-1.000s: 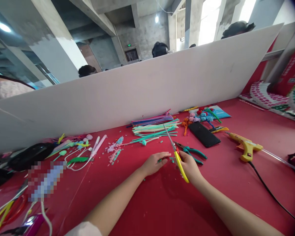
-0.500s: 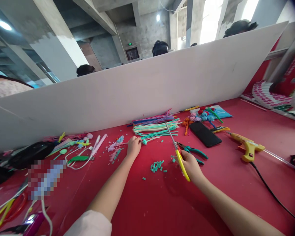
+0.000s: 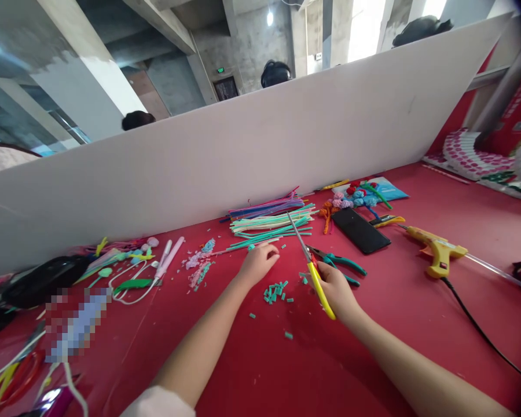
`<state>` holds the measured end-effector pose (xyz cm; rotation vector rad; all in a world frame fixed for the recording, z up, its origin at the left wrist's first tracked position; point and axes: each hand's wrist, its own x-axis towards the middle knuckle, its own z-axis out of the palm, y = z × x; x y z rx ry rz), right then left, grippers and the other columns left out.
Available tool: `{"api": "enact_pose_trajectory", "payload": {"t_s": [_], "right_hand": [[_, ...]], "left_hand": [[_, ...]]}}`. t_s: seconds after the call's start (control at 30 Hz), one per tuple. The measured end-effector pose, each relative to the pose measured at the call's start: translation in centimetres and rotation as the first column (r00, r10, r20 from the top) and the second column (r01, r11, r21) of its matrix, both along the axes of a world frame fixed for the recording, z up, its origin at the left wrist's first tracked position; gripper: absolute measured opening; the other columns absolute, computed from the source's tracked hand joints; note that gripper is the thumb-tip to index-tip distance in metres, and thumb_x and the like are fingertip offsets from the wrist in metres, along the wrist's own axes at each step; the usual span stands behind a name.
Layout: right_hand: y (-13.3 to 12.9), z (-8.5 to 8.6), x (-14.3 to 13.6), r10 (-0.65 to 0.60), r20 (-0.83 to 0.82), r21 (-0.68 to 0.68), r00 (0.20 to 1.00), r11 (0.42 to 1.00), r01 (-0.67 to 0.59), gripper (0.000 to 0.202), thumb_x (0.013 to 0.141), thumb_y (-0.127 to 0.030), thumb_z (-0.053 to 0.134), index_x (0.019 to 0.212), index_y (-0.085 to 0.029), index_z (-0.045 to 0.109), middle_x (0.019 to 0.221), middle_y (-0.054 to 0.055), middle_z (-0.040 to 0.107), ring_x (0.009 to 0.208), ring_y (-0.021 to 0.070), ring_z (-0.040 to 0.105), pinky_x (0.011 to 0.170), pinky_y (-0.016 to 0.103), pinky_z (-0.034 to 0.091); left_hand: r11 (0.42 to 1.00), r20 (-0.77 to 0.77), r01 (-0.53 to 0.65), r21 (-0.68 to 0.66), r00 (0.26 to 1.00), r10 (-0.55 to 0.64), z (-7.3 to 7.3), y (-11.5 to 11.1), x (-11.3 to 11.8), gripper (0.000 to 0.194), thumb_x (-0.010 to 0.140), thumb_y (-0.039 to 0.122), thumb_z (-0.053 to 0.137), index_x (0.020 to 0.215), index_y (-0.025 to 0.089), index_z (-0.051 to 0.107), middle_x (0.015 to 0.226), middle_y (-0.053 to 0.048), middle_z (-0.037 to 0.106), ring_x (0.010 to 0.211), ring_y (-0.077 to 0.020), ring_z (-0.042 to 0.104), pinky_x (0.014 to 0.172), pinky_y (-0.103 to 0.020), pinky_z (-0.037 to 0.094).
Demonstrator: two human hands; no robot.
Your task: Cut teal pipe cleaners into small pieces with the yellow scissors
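Note:
My left hand [image 3: 259,264] hovers over the table with loosely curled fingers slightly apart; nothing shows in them. Just behind it are a small teal fuzzy piece [image 3: 250,247] and a bundle of teal and cream pipe cleaners [image 3: 271,223]. Scissors [image 3: 319,289] with yellow and red handles are in my right hand [image 3: 336,286], their blades pointing away toward the bundle. Between my hands lies a little heap of cut teal bits [image 3: 275,292]. Teal-handled pliers [image 3: 341,262] rest beyond my right hand, partly hidden by it.
A black phone [image 3: 361,230] and a yellow glue gun [image 3: 438,246] lie to the right. Fuzzy flowers [image 3: 356,197] are at the back. Left are pink and blue scraps [image 3: 198,259], a pink hair-iron-like tool [image 3: 170,259] and a black case [image 3: 47,281]. A white partition [image 3: 252,150] closes the back.
My left hand has moved right and toward me, off the teal piece by the bundle. Another cut teal bit lies nearer on the table. My right hand keeps the scissors almost still.

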<state>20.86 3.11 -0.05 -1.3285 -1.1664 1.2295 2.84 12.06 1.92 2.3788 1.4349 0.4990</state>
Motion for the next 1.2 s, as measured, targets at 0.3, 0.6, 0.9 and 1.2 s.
{"api": "enact_pose_trajectory", "payload": {"t_s": [0.3,0.6,0.9,1.2], "right_hand": [[0.2,0.5,0.4,-0.032,-0.016,-0.028,0.999,0.999,0.032,0.007,0.061,-0.022,0.045,0.067,-0.018,0.044,0.046,-0.006,0.043,0.038,0.0074,0.038,0.036,0.019,0.026],[0.0,0.7,0.5,-0.049,-0.072,-0.054,0.996,0.997,0.045,0.007,0.063,-0.023,0.043,0.064,-0.02,0.038,0.039,-0.01,0.034,0.029,0.0061,0.034,0.031,0.018,0.026],[0.4,0.2,0.6,-0.059,-0.088,-0.051,0.994,0.997,0.055,0.01,0.063,-0.026,0.045,0.068,-0.018,0.042,0.038,-0.01,0.032,0.03,0.007,0.036,0.031,0.019,0.029],[0.4,0.1,0.8,-0.069,-0.058,-0.025,0.996,0.997,0.068,0.01,0.063,-0.027,0.045,0.067,-0.018,0.044,0.037,-0.009,0.034,0.033,0.0075,0.038,0.033,0.019,0.027]], "left_hand": [[0.996,0.062,0.084,0.018,0.994,-0.085,-1.8,0.7,3.8,0.007,0.071,0.02,0.05,0.065,0.018,0.053,0.085,-0.003,0.054,0.085,-0.0149,0.051,0.083,-0.03,0.037],[0.878,0.374,0.407,-0.25,0.877,-0.3,-1.2,-5.6,1.7,0.01,0.073,0.025,0.05,0.069,0.018,0.056,0.1,-0.005,0.06,0.105,-0.0179,0.047,0.09,-0.031,0.034],[0.977,0.21,0.201,-0.076,0.961,-0.182,0.1,-7.1,-0.6,0.01,0.075,0.022,0.047,0.07,0.019,0.055,0.096,-0.006,0.055,0.093,-0.0166,0.049,0.085,-0.033,0.037],[0.964,-0.035,0.261,0.056,0.965,-0.26,0.9,-13.6,1.0,0.06,0.067,0.047,0.052,0.119,0.02,0.038,0.126,-0.012,0.032,0.118,-0.0281,0.027,0.096,-0.045,0.025]]}}
